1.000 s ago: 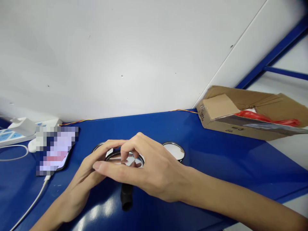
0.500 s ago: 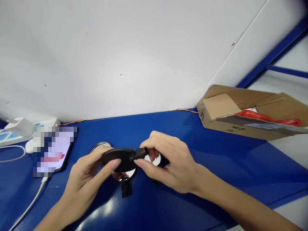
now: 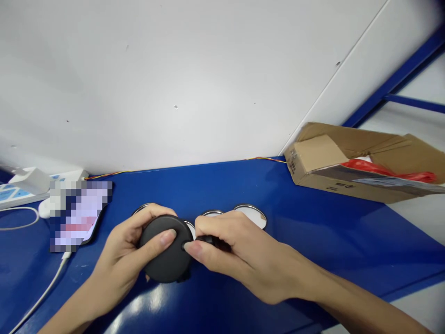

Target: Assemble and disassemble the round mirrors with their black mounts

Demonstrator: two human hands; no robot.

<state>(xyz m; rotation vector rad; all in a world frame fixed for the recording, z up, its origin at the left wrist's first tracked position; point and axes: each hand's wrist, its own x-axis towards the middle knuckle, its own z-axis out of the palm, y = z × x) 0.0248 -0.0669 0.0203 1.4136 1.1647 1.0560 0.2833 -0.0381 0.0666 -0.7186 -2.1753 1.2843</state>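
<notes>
My left hand (image 3: 127, 255) grips a small round mirror (image 3: 162, 266) with its plain black back turned up, thumb pressed on the back and fingers underneath. My right hand (image 3: 246, 260) is closed on the black stem (image 3: 206, 239) at the mirror's right edge, its thumb tip lying at the joint. The reflective face is hidden from me. Behind the hands, several similar round mirrors lie on the blue tabletop, among them one at the right (image 3: 251, 215) with its shiny face up. Others are partly covered by my hands.
To the left, a phone (image 3: 83, 213) lies plugged into a white cable (image 3: 45, 297) beside a power strip (image 3: 74, 178). An open cardboard box (image 3: 347, 178) with red plastic inside stands at the right. A white wall (image 3: 208, 93) rises behind the blue table (image 3: 313, 232).
The mirror has turned from nearly edge-on to showing its black back broadly. My right hand has moved slightly down, its stem swinging lower, and more of the mirrors behind now show.
</notes>
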